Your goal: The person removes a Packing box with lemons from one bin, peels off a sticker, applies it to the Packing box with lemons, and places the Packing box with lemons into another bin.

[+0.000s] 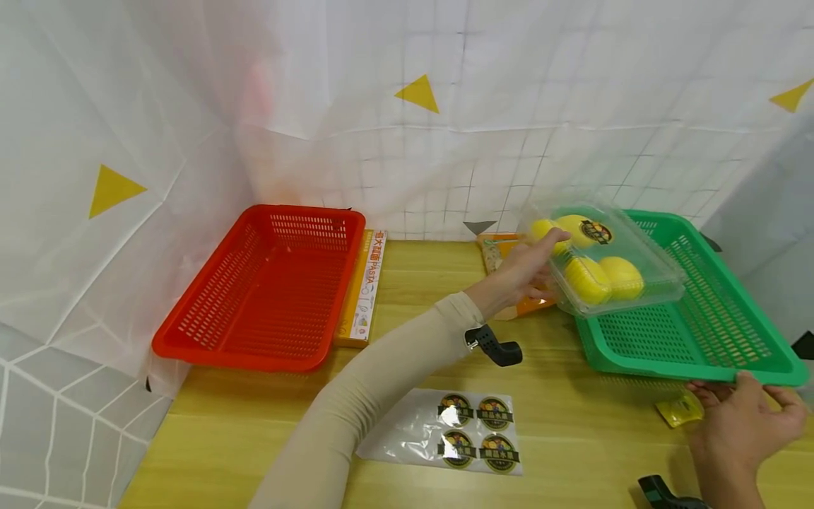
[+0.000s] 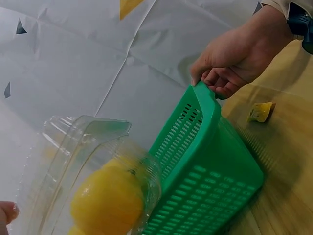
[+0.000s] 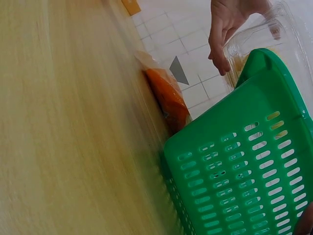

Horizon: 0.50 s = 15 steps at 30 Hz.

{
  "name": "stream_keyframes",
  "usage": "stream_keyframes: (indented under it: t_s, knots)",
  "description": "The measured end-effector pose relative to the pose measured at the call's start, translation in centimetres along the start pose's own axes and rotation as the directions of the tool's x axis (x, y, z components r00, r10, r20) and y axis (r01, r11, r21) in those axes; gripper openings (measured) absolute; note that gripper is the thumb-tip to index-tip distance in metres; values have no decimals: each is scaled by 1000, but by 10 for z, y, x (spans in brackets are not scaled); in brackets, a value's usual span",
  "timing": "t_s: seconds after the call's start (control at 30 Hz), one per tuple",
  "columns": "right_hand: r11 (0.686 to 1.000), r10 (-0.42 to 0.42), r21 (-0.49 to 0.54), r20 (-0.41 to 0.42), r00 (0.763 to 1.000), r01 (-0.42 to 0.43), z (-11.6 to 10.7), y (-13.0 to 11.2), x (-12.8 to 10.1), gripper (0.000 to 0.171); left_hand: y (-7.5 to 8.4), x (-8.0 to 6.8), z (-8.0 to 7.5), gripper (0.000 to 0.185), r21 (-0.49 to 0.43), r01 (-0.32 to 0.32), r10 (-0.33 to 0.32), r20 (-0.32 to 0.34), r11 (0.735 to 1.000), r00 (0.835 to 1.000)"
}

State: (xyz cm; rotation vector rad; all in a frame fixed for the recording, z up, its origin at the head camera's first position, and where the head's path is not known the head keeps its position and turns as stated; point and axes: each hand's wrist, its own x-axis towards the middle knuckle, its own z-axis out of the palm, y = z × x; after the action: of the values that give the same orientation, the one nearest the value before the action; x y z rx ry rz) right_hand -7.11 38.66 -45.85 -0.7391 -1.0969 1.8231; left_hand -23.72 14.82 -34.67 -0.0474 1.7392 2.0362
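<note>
My left hand [image 1: 518, 279] grips the left edge of a clear plastic fruit box [image 1: 655, 272], thumb on top. Inside lie several yellow fruits [image 1: 588, 279] that look like lemons, and a dark round sticker [image 1: 596, 232] is on the lid. The box is held tilted above the green basket [image 1: 763, 329], overlapping its left side in the head view. At the basket's near right corner, my right hand [image 1: 750, 417] pinches the rim, thumb on top and fingers underneath. The left wrist view also shows this right hand [image 2: 237, 58] on the rim.
A red basket [image 1: 254, 357] stands at the left, beside a yellow-and-white pasta box [image 1: 369, 286]. A sheet of round stickers [image 1: 413, 431] lies at the front middle. An orange packet [image 1: 531, 305] is behind the left hand, and a small yellow packet [image 1: 679, 410] is near the right hand.
</note>
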Motion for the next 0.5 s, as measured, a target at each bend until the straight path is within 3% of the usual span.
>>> stream_keyframes:
  t_s: [0.13,0.23,0.5]
  knots:
    - [1000,0,4,4,1000,0,0,0,0,18,1,-2,-2,53,44,-29,28,3,999,1000]
    - [1000,-1,16,4,1000,1,0,0,0,17,3,-2,-4,62,55,-37,37,5,998,999]
    - [1000,-1,19,0,1000,1,1,-1,-1,18,4,-3,-8,56,54,-10,10,2,998,1000]
